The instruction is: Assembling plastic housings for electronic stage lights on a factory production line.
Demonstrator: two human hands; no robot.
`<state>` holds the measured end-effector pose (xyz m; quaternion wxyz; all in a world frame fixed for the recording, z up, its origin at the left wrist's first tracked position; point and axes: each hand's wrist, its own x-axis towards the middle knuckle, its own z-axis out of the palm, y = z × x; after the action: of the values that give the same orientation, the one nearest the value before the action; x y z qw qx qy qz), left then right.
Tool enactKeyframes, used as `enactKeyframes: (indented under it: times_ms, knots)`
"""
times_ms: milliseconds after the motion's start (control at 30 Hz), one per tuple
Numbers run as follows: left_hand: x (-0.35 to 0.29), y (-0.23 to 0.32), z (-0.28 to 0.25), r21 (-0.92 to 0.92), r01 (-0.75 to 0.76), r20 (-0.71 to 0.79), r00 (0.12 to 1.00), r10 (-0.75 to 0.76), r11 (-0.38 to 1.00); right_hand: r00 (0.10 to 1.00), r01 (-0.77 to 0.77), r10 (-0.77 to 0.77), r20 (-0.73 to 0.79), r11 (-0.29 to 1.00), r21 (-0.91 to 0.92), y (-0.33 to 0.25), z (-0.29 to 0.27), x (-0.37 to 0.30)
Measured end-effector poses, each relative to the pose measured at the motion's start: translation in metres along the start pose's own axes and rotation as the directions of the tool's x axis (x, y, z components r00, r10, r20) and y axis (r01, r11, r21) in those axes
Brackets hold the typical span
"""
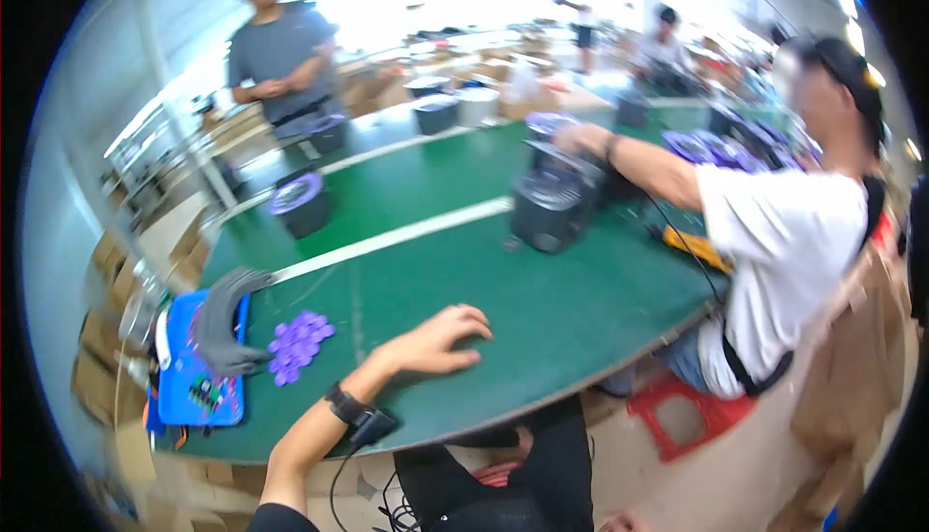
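My left hand (437, 340) rests on the green table (542, 329), its fingers stretched out and the thumb apart, holding nothing. A dark band with a small black box (363, 418) and a cable sits round that wrist. To the left of the hand lies a cluster of small purple knob-like pieces (298, 346). Beyond it is a blue tray (203, 410) with a grey cloth-like item (224, 324) draped over its edge. A sliver of skin at the lower rim looks like part of my right hand (621, 522); its fingers cannot be made out.
At right a co-worker (774, 232) in a white shirt reaches over a black appliance (550, 211). A yellow-orange tool (697, 249) lies before them. Another black unit with a purple ring (300, 205) stands far left. A red stool (687, 421) is below. A person (283, 53) stands beyond.
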<state>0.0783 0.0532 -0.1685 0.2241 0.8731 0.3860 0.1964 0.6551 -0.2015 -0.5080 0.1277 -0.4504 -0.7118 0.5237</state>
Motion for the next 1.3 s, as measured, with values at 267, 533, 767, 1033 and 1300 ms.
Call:
enactKeyframes:
  times_ms: [267, 533, 767, 1033, 1300]
  knots:
    - [-0.17, 0.149, 0.036, -0.627, 0.368, 0.466, 0.884, -0.048, 0.687, 0.969, -0.248, 0.236, -0.078, 0.928, -0.278, -0.102, -0.018, 0.095]
    - [-0.406, 0.045, 0.289, -0.793, 0.556, 0.522, 0.412, -0.746, -0.248, 0.996, 0.081, -0.075, 0.039, 0.703, -0.706, -0.251, -0.212, 0.266]
    - [-0.415, -0.054, 0.41, -0.746, 0.463, 0.656, 0.391, -0.645, -0.479, 0.959, 0.243, -0.222, 0.178, 0.314, -0.918, -0.406, -0.411, 0.475]
    - [-0.37, -0.128, 0.415, -0.658, 0.704, 0.691, 0.422, -0.587, -0.268, 0.884, 0.381, -0.226, 0.41, -0.16, -0.911, -0.495, -0.51, 0.692]
    - [-0.388, -0.098, 0.392, -0.498, 0.867, 0.647, 0.377, -0.663, 0.008, 0.936, 0.135, -0.348, 0.053, 0.218, -0.966, -0.535, -0.512, 0.609]
